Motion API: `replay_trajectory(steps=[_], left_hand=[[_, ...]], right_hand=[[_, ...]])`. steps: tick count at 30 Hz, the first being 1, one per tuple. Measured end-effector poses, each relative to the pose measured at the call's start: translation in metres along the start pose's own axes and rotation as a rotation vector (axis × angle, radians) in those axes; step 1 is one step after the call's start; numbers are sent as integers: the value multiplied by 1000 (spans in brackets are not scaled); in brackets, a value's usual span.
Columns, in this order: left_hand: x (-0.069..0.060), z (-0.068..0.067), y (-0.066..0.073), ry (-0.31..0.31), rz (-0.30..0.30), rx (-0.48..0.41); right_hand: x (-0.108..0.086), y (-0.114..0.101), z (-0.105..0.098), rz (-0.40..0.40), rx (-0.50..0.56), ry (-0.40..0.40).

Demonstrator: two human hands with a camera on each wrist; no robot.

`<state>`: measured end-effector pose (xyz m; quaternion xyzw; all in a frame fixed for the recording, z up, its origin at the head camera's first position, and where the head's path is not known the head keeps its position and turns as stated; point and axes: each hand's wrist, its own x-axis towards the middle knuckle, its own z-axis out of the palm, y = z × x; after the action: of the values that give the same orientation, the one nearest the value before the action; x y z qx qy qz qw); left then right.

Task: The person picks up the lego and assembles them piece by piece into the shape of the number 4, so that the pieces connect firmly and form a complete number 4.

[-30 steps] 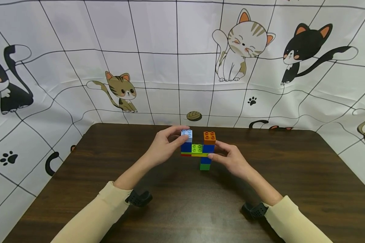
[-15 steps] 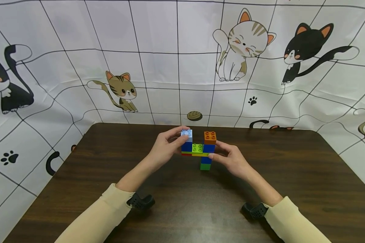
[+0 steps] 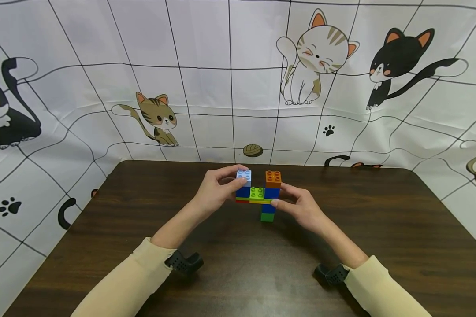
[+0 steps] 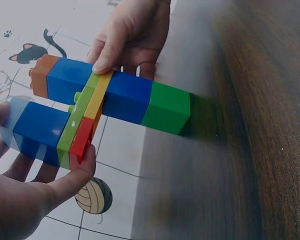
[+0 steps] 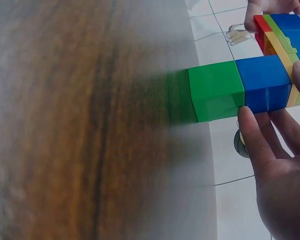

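A structure of toy building bricks stands on the table, its green brick (image 3: 267, 217) at the bottom. Above it come a blue brick (image 4: 127, 96), a yellow plate (image 4: 98, 95) and a lime plate (image 3: 256, 193). On the right side another blue brick (image 3: 271, 193) carries an orange brick (image 3: 273, 177). To the left, a blue brick (image 4: 42, 127) with a light blue brick (image 3: 243, 174) on top overhangs, a red plate (image 4: 81, 139) beneath. My left hand (image 3: 214, 193) pinches the light blue brick, a finger touching the red plate. My right hand (image 3: 303, 209) grips the column around the yellow plate.
The dark wooden table (image 3: 143, 281) spreads around the structure. Behind it hangs a white cloth (image 3: 206, 88) with cartoon cats and grid lines. Black wrist mounts (image 3: 184, 263) sit on both forearms.
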<state>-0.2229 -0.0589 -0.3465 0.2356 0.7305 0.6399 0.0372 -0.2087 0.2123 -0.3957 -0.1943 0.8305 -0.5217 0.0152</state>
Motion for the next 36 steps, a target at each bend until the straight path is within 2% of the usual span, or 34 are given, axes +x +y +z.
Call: replay_trajectory(steps=[10, 18, 23, 27, 31, 36], left_hand=[[0, -1, 2, 3, -4, -21], [0, -3, -1, -22, -64, -72], [-3, -8, -10, -68, -84, 3], [-5, -10, -21, -80, -79, 46], [-8, -9, -30, -61, -58, 44], [-11, -7, -34, -20, -26, 30]], right_hand=[[1, 0, -1, -10, 4, -6], [1, -1, -1, -3, -1, -8], [1, -1, -1, -1, 1, -12], [1, 0, -1, -4, 6, -9], [1, 2, 0, -5, 12, 2], [1, 2, 1, -10, 16, 17]])
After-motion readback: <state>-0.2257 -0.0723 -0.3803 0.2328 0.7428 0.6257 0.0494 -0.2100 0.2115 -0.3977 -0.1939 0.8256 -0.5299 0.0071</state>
